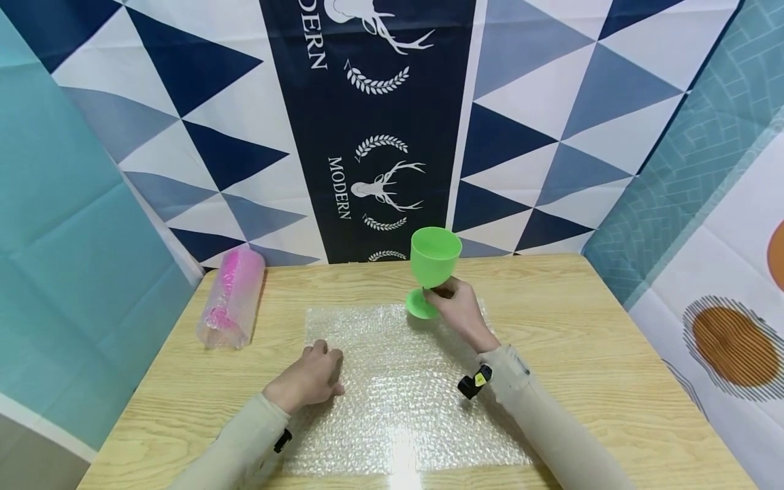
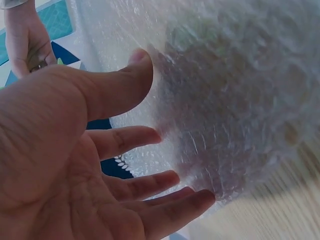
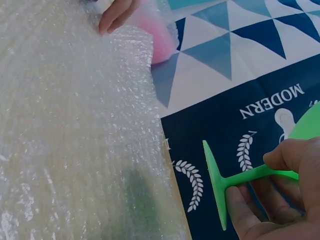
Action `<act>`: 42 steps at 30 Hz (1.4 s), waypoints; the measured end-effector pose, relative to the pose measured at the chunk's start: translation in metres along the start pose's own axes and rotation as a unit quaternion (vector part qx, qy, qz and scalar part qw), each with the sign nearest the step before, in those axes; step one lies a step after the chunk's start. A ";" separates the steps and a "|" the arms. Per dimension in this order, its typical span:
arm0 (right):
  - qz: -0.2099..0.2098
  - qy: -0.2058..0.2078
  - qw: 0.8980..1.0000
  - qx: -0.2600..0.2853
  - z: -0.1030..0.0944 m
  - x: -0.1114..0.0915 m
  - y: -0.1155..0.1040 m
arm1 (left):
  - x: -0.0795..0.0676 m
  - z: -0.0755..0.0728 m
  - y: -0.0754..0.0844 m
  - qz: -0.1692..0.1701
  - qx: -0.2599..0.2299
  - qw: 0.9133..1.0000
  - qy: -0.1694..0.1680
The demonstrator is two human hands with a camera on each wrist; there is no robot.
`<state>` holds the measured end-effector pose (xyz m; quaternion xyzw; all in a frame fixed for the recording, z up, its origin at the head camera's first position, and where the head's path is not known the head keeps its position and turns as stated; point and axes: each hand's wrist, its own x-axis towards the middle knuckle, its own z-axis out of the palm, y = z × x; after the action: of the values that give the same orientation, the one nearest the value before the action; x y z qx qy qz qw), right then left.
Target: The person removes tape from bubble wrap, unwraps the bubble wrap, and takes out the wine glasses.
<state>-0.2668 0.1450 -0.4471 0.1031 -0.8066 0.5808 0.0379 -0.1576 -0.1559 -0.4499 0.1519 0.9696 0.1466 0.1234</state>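
Observation:
A green goblet [image 1: 435, 260] is held by its stem in my right hand [image 1: 461, 314], with the bowl up and slightly tilted. The thumb and fingers go round the stem in the right wrist view, beside the round green foot [image 3: 215, 187]. Below it a sheet of clear bubble wrap [image 1: 392, 408] lies flat on the table. My left hand [image 1: 311, 378] is at the left edge of this sheet. In the left wrist view its thumb and fingers [image 2: 160, 186] are spread and loosely bent, fingertips right at the wrap [image 2: 240, 100].
A pink object rolled in bubble wrap [image 1: 233, 298] lies at the back left of the wooden table [image 1: 582, 354]. Behind the table's back edge hangs a patterned cloth [image 1: 380, 136] with triangles and deer heads. Teal and white coverings line the sides.

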 end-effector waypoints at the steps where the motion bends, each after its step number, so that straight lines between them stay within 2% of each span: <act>1: -0.001 0.001 1.000 0.000 0.000 0.001 -0.001 | 0.000 0.000 0.000 -0.001 -0.002 1.000 -0.001; 14: -0.003 0.007 1.000 0.004 0.004 0.010 -0.008 | -0.001 0.002 0.000 0.000 0.002 1.000 -0.013; 24: -0.002 0.005 1.000 0.006 0.010 0.015 -0.008 | -0.002 0.000 0.000 -0.016 0.000 0.999 -0.028; 34: 0.003 0.001 1.000 0.007 0.012 0.016 -0.013 | -0.001 -0.002 -0.002 -0.002 0.005 1.000 -0.017; 42: -0.001 0.002 1.000 0.001 0.013 0.021 -0.006 | 0.001 -0.001 -0.005 -0.002 0.002 1.000 -0.012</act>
<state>-0.2856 0.1280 -0.4420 0.1028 -0.8056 0.5821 0.0401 -0.1601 -0.1602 -0.4504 0.1525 0.9686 0.1422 0.1351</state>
